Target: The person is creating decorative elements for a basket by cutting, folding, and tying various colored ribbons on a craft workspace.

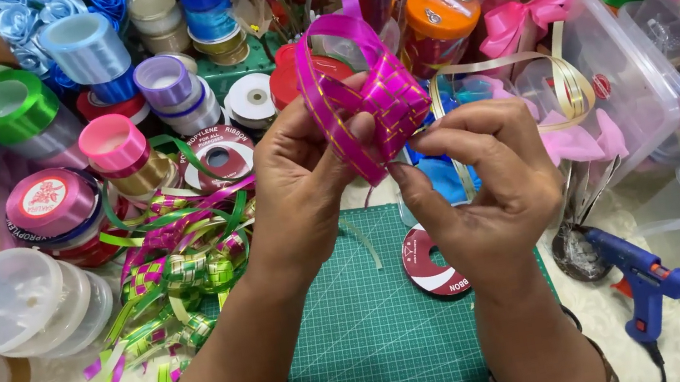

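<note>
Cluttered craft table, green cutting mat (373, 333) below. Left hand (301, 179) and right hand (485, 176) both pinch a woven magenta ribbon ornament (375, 98) held above the mat; light, springy, slippery, probably best gripped at its plaited edges.

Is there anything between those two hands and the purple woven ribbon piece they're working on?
Nothing visible does. The left hand and the right hand both already grip the magenta woven ribbon pouch with gold edging, held above the green cutting mat, with fingers directly on it.
</note>
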